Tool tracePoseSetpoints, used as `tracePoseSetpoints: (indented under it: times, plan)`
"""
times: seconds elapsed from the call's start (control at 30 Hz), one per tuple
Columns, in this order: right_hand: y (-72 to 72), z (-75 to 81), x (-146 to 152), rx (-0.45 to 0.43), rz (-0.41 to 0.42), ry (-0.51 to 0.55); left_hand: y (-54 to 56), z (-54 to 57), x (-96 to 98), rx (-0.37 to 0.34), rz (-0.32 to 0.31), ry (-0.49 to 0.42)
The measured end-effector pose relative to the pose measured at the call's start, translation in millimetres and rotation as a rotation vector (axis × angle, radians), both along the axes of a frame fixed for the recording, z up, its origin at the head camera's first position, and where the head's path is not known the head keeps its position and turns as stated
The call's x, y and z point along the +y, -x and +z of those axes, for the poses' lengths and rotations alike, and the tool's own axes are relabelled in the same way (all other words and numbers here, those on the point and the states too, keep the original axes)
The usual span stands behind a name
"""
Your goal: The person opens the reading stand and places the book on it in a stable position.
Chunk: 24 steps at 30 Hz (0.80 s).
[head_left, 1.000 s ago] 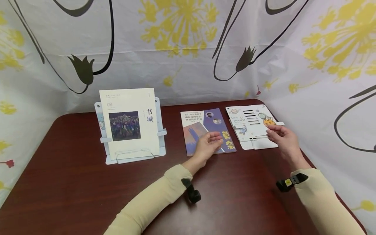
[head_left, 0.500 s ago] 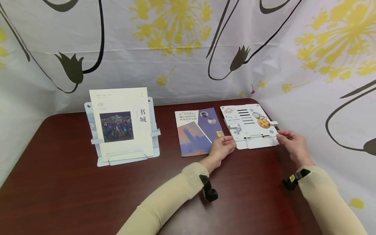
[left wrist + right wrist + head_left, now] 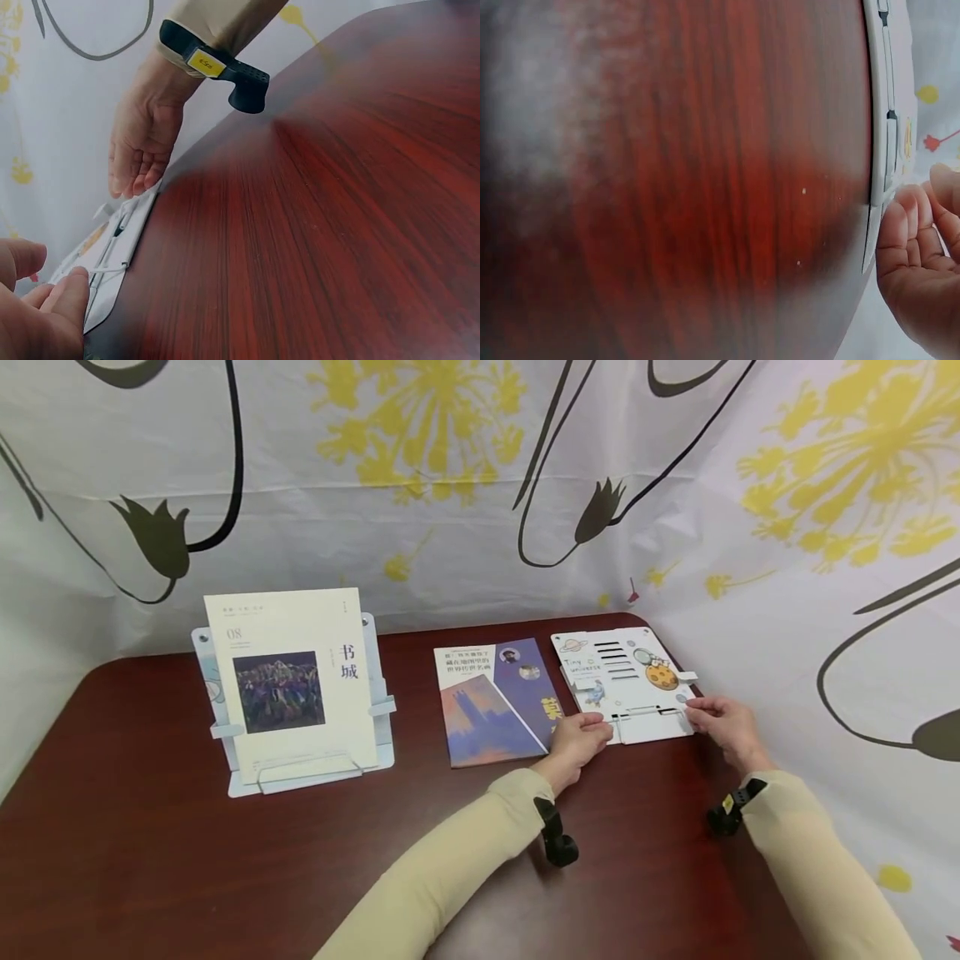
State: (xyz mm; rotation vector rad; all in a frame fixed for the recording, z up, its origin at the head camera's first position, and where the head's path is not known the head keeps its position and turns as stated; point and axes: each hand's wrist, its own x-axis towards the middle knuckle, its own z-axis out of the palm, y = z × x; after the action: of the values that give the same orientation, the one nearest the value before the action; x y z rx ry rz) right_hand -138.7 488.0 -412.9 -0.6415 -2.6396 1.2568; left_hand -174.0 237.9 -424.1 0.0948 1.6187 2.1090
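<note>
In the head view a white folding book stand [image 3: 626, 672] with space drawings lies flat at the table's back right. My left hand [image 3: 579, 742] is by its front left corner; in the left wrist view its thumb [image 3: 26, 257] stands apart from the fingers beside the white edge. At the front right corner, my right hand [image 3: 726, 727] has thumb and fingertips at the edge and seems to pinch it. A purple-and-white book [image 3: 487, 710] lies flat just left of the stand, partly behind my left hand.
Farther left, a cream book [image 3: 285, 685] leans upright on a pale blue book stand [image 3: 382, 727], held by its wire front. The dark red table [image 3: 187, 868] meets a patterned cloth [image 3: 450, 568] at the back and right.
My left hand has moved right from over the purple book to the stand's left corner. My right hand has come down to its right corner. The head view has turned rightward.
</note>
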Motion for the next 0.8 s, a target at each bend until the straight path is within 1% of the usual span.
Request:
tracePoseSetpoints:
  times: [0.07, 0.17, 0.33, 0.4, 0.5, 0.57, 0.67, 0.8]
  plan:
    - [0.0, -0.3, 3, -0.008, 0.012, 0.004, 0.0, -0.3, 5.1, -0.013, -0.001, 0.011]
    - [-0.3, -1.5, 5, -0.014, 0.026, 0.029, 0.3, -2.3, 10.9, 0.002, 0.002, 0.049]
    - [-1.6, -1.8, 8, -0.044, 0.037, 0.025, 1.8, -5.0, 18.0, 0.067, 0.006, 0.152]
    - [-2.3, -2.9, 9, -0.065, 0.037, 0.019, 1.3, -6.6, 20.2, 0.102, -0.002, 0.202]
    - [-3.4, -3.1, 11, -0.079, 0.047, 0.012, -0.4, -7.1, 23.6, 0.140, -0.008, 0.248]
    - [-3.2, -2.7, 13, -0.089, 0.056, -0.002, -1.1, -6.3, 25.1, 0.162, -0.011, 0.277]
    - [-1.4, -1.3, 14, -0.102, 0.073, -0.028, -0.4, -2.6, 26.6, 0.189, 0.006, 0.336]
    - [2.9, -0.3, 14, -0.122, 0.086, -0.031, 1.5, 2.5, 27.5, 0.193, 0.020, 0.406]
